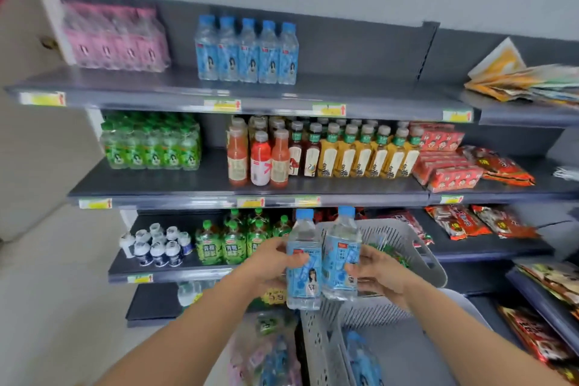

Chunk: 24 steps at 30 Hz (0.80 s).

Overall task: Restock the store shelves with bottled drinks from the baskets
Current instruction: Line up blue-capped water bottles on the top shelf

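A: What are the hands holding?

B: Each is holding one bottle. The left hand (269, 263) is gripping the left bottle (304, 260), fingers curled round its label. The right hand (379, 276) is gripping the right bottle (341, 254) in the same way. The two bottles are standing upright and touching side by side, in the air in front of the grey basket (416, 247).

A: What are the labels showing?

B: Both bottles are clear, with blue caps and pale blue labels. The left label is showing a drawn figure of a person. The print on both is coming out too blurred to read.

A: Where are the matching bottles sitting?

B: Five are standing in a row of blue-capped bottles (247, 52) on the top shelf (125, 84), touching shoulder to shoulder. A pink shrink-wrapped pack (116, 41) is lying well to their left.

A: And the shelf below?

B: A green shrink-wrapped pack (150, 144) is sitting at the left. Beside it three orange and red bottles (260, 160) are forming a front row, then two dark bottles (304, 155), then six yellow bottles (366, 157). Red cartons (445, 163) are lying stacked at the right.

A: Lower still?

B: Small white bottles (156, 247) are clustering beside green bottles (225, 244) whose labels are carrying white Chinese characters. Yellow price tags (222, 105) are running along the shelf edges, their figures illegible. A second basket (316, 348) is sitting below the hands.
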Motion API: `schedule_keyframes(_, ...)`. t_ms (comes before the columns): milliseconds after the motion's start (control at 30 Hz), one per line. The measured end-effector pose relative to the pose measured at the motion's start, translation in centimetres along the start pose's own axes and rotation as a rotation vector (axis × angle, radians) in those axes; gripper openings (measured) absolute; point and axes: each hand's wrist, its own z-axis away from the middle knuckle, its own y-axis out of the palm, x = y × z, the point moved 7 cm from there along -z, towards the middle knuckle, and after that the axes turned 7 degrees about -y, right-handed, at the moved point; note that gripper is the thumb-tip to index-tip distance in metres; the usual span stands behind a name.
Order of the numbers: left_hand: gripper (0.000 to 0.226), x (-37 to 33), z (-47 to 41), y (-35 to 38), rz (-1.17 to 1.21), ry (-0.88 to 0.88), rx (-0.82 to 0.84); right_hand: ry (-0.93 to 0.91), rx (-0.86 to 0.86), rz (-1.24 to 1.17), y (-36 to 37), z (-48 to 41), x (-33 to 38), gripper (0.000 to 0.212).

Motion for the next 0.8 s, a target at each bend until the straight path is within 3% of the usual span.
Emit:
schedule_keyframes(133, 0.032, -3.0, 1.8, -5.5, 0.04, 0.076, -0.102, -0.081, -0.037, -0.014, 3.9, -1.0, 4.4, 0.034)
schedule_keyframes(267, 0.028, -6.2, 2.8, -9.0, 0.128, 0.137, -0.145, -0.166, -0.064, 0.047, 5.9, -3.0, 8.6, 0.039)
schedule_keyframes(367, 0.023, -9.0, 2.9, -11.0, 0.152, 0.192, -0.184, -0.225, -0.062, 0.033, 6.9, -4.5, 11.7, 0.028)
schedule_keyframes(800, 0.019, -21.3, 0.8, -18.8, 0.212, 0.409, -0.322, -0.5, -0.036, 0.041, 9.9, -13.8, 26.3, 0.045)
